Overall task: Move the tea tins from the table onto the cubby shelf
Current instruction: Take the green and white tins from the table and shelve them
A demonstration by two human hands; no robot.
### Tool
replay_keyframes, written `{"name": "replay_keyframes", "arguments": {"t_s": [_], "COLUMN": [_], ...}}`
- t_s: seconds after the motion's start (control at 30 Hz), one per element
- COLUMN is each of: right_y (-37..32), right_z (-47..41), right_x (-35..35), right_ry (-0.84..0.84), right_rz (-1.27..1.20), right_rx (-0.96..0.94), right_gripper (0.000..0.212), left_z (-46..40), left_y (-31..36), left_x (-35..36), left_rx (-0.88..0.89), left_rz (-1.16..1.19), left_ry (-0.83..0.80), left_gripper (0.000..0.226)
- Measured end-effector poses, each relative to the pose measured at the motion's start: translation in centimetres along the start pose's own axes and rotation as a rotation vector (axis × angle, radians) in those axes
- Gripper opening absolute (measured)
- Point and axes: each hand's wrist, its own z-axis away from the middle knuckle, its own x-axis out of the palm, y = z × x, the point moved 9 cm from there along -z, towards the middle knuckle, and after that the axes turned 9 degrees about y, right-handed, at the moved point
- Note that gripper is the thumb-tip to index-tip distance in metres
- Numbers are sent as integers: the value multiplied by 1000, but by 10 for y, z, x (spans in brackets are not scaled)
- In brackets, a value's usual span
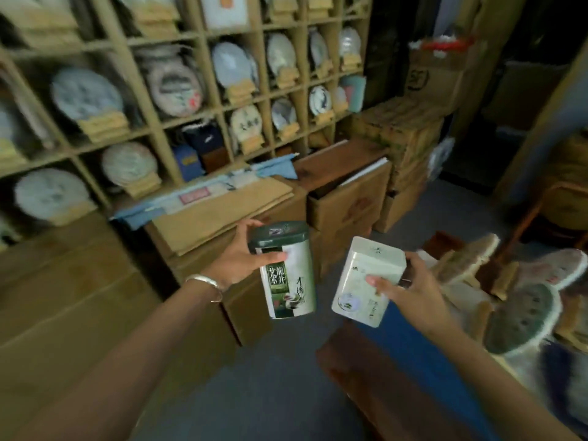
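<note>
Wooden cubby shelf [152,122] behind, left grip [237,259] clasping dark-lidded tin [286,275], right grip [410,291] clasping pale tin [366,275]

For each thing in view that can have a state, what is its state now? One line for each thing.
Dark green tea tin: lid on, upright, held in the air.
Pale tea tin: lid on, tilted, held in the air.
Left hand: grips the dark green tea tin.
Right hand: grips the pale tea tin.
Cardboard box: open at the top.

cubby shelf [178,100] discs blurred (labels unreadable), table [366,370] cut off at bottom edge
</note>
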Motion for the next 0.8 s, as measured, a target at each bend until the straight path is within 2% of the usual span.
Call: {"name": "replay_keyframes", "arguments": {"t_s": [0.13, 0.27, 0.47, 0.67, 0.8], "right_y": [-62, -127, -221, -311, -366], "right_z": [-11, -2, 37, 82, 114], "right_x": [93, 197, 349, 485, 565], "right_ry": [-155, -307, -443, -577, -674], "right_rz": [-105, -149, -222, -294, -327], "right_rx": [-71, -158, -294, -375, -458], "right_gripper": [64, 75, 65, 42, 58], "left_z": [24, 54, 114, 181, 220], "left_y": [9, 7, 19, 37, 43], "left_x": [-113, -227, -389, -518, -592], "left_rx": [18, 35, 94, 158, 154], "left_rz": [70, 156, 116, 134, 119], "left_ry": [218, 382, 591, 781, 898], "left_gripper": [80, 69, 76, 77, 86]}}
